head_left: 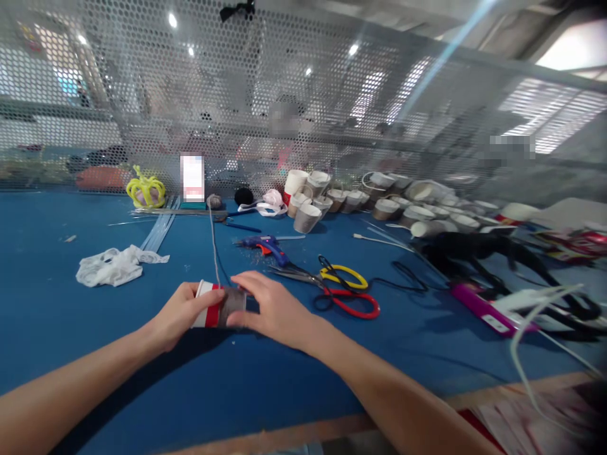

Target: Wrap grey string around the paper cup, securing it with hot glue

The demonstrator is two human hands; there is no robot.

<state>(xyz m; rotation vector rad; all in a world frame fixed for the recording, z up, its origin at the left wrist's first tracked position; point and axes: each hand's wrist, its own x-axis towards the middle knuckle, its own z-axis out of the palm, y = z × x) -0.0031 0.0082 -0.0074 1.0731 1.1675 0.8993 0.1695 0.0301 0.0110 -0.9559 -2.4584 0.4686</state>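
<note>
Both hands hold a paper cup lying on its side above the blue table. Grey yarn covers the cup's right part, while a red band and white rim show on the left. My left hand grips the rim end, its thumb resting by the red band. Around the yarn-covered end, my right hand is curled with fingers on top and thumb below. A strand of grey yarn runs from the cup up to a grey yarn ball at the back.
A blue glue gun and scissors with yellow and red handles lie right of the cup. White lace is at left. Several wrapped cups stand along the mesh partition. A phone stands behind. Black cord lies around the scissors.
</note>
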